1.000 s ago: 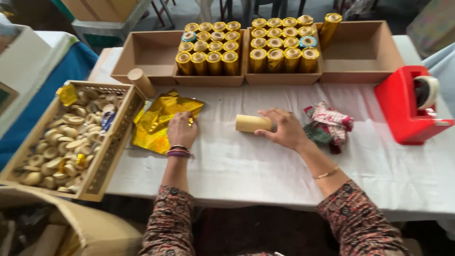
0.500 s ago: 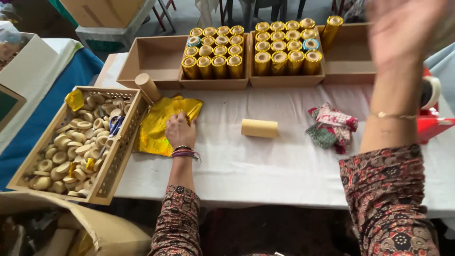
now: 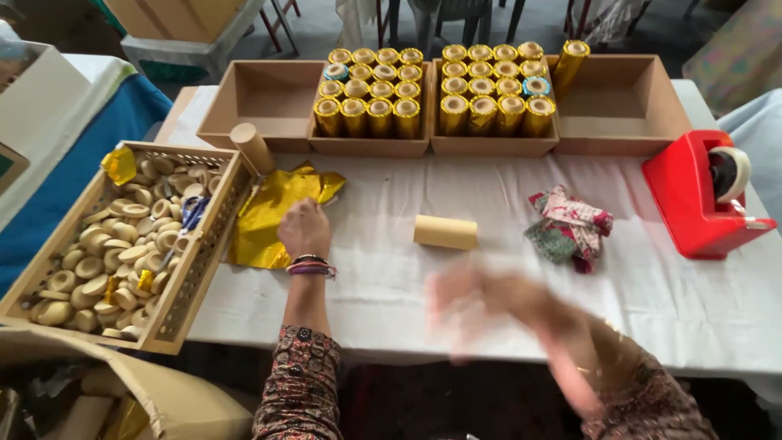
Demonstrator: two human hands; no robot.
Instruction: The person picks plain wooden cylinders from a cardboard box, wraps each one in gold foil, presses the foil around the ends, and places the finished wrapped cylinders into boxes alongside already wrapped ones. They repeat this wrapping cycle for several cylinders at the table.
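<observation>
My left hand [image 3: 305, 231] rests with curled fingers on the edge of a stack of gold foil sheets [image 3: 273, 213] lying on the white table. A plain cardboard tube [image 3: 445, 232] lies on its side in the middle of the table, untouched. My right hand [image 3: 481, 300] is blurred with motion, low near the front edge, just below the tube, fingers apart and holding nothing.
A wicker tray [image 3: 213, 236] of small tan rings stands at left, a bare tube [image 3: 252, 147] leaning at its corner. Two cardboard boxes [image 3: 371, 147] at the back hold several gold-wrapped tubes. A crumpled patterned cloth [image 3: 568, 226] and a red tape dispenser [image 3: 692, 195] sit at right.
My right hand left the cardboard tube, swung up high on the right, and has now come back down in front of the tube. The left hand stayed on the foil.
</observation>
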